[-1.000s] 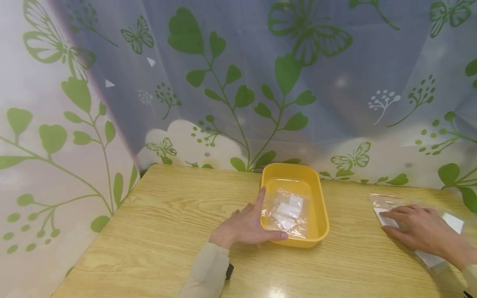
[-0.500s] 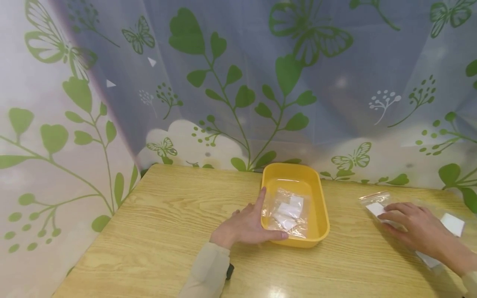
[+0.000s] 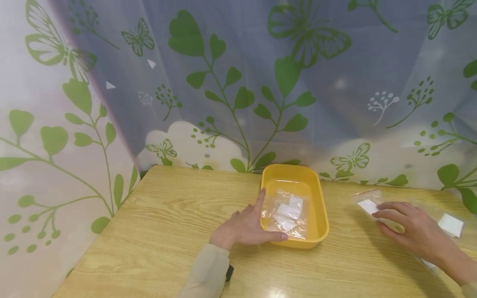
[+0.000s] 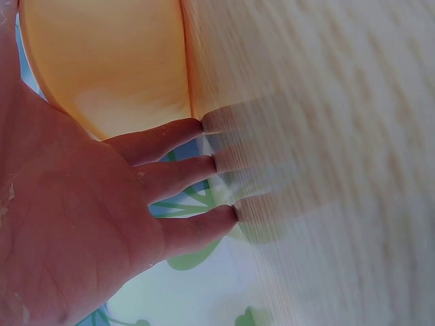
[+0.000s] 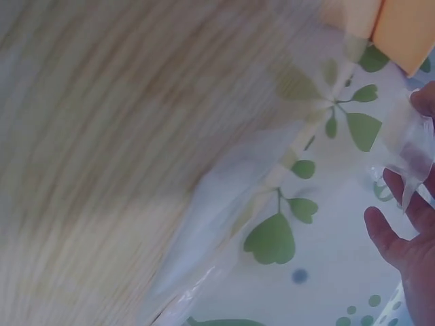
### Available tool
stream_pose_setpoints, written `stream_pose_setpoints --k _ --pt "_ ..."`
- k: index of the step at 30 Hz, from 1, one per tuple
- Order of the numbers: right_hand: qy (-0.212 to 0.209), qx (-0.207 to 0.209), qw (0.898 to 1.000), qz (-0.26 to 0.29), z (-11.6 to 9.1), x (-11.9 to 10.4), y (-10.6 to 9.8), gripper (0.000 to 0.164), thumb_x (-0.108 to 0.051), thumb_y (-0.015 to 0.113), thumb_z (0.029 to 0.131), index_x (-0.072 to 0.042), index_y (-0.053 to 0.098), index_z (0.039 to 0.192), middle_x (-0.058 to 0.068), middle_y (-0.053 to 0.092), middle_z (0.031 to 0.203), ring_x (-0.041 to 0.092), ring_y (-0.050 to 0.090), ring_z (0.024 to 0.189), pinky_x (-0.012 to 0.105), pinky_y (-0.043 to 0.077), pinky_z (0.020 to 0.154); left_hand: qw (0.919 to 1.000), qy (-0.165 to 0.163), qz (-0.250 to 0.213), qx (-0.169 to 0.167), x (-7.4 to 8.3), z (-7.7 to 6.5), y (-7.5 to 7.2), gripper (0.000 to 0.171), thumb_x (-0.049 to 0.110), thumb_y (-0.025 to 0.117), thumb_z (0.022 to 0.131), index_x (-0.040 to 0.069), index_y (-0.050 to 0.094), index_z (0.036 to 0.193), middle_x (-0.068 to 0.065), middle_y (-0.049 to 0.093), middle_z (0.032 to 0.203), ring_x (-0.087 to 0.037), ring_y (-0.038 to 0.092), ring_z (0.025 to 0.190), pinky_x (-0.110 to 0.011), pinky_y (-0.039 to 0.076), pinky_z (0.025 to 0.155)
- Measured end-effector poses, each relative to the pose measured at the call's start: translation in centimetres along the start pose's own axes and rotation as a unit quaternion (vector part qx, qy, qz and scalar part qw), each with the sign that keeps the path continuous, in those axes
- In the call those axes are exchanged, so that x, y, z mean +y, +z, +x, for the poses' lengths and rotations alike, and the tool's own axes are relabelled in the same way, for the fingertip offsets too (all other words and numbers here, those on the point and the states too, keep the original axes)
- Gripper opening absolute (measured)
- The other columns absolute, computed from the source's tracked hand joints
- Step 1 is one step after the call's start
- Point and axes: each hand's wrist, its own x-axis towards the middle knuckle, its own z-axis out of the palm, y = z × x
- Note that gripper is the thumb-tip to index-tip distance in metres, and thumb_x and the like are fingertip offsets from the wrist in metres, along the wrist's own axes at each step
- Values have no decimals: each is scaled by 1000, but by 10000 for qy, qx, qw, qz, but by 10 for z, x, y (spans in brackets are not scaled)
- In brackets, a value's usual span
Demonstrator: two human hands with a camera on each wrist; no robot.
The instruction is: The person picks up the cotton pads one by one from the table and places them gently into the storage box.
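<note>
A yellow plastic tub point(image 3: 322, 207) stands on the wooden table, with a clear zip bag of white pieces point(image 3: 290, 212) inside. My left hand point(image 3: 247, 225) rests against its left side, index finger along the left rim and thumb on the near rim. In the left wrist view, the other fingers point(image 4: 183, 178) of that hand reach down to the table beside the tub point(image 4: 115, 68). Right of the tub, my right hand point(image 3: 415, 231) pinches a second clear zip bag point(image 3: 367, 204) holding something white. The right wrist view shows this bag point(image 5: 410, 146) lifted off the table.
Another clear bag with a white piece point(image 3: 451, 225) lies on the table at the right, partly behind my right hand. A patterned curtain point(image 3: 231, 82) hangs right behind the table's back edge point(image 3: 208, 169).
My right hand has picked up the clear zip bag from the right side and shifted it left and upward, toward the tub. My left hand has stayed at the tub.
</note>
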Motion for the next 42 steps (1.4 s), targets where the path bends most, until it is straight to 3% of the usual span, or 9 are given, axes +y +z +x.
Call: stream_pose_setpoints --k 7,11,22,42 --pt "93 311 9988 376 9 -9 1 57 -56 42 106 -17 79 88 5 74 97 19 64 87 10 44 91 10000 -6 -5 3 -1 0 1 127 87 60 77 35 -19 162 -14 24 170 -38 27 156 -64 18 126" --pt "287 376 9965 695 12 -15 1 55 -57 47 104 -14 79 90 7 74 98 8 62 96 2 36 98 10000 6 -20 18 -1 1 1 127 87 60 77 35 -19 162 -14 23 170 -38 27 156 -64 18 126" --pt "395 820 9890 1165 24 -27 4 53 -55 53 103 -11 78 88 14 73 97 -14 52 117 0 34 103 10000 4 -2 28 -1 1 1 127 87 60 77 35 -18 162 -14 24 170 -39 27 155 -64 18 126" --pt "685 949 9763 1821 54 -51 9 50 -56 58 99 -12 79 88 10 75 99 -12 60 113 0 41 99 10000 -7 -30 43 -1 1 1 127 87 61 76 36 -18 162 -13 23 170 -38 26 156 -63 17 127"
